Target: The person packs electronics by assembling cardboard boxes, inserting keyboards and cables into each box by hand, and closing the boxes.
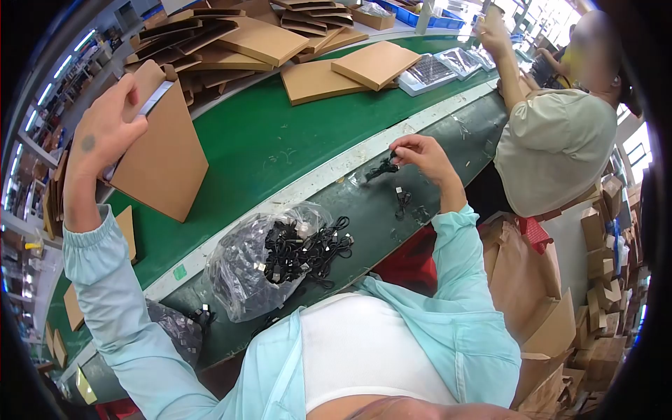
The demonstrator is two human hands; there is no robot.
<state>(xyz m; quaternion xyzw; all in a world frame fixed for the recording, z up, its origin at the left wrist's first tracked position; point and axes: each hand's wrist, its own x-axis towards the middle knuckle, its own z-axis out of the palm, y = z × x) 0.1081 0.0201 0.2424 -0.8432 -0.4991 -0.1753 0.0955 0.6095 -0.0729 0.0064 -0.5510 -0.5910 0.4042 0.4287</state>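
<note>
Close by, black cables [308, 248] poke out of a clear plastic bag [234, 283] on the dark ledge [374, 234]. The right hand [423, 157] pinches 1 black cable bundle [381, 169] above or on it – I can't tell. The left hand [105, 136] holds 1 tilted brown box [164, 150] – thumb spread wide. Farther off, 2 flat boxes [376, 64] overlap on the green table [245, 161].

Aqua jacket [465, 336] open over white top [371, 343]; gathered left cuff [92, 229]; bare hands [105, 133] [425, 157], round mark [88, 143] on left.
</note>
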